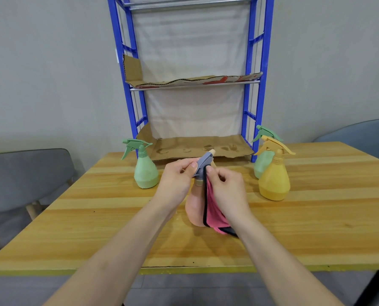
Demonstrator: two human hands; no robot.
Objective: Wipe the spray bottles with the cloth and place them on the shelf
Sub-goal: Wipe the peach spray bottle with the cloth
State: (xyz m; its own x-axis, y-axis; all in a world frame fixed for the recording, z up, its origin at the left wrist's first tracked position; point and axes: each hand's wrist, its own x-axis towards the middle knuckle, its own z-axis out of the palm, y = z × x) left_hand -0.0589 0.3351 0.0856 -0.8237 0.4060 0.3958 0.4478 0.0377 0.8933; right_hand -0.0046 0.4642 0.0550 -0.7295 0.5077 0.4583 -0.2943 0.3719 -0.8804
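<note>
Counting four pear-shaped plastic spray bottles on the pale wooden table [316, 217]: one pink bottle with grey trigger head [194, 208], one green bottle at left [145, 171], one green bottle at right [261, 166] and one yellow bottle [273, 180] just in front of it. The pink bottle rests mid-table, before the blue metal shelf rack [264, 62]. The left hand [179, 180] pinches the trigger head. The right hand [226, 191], fingers curled, holds the single pink black-edged cloth [214, 208] against the neck.

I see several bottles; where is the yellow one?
In the head view, the yellow bottle stands on the table, right side, just in front of a green bottle, near the blue shelf.
</note>
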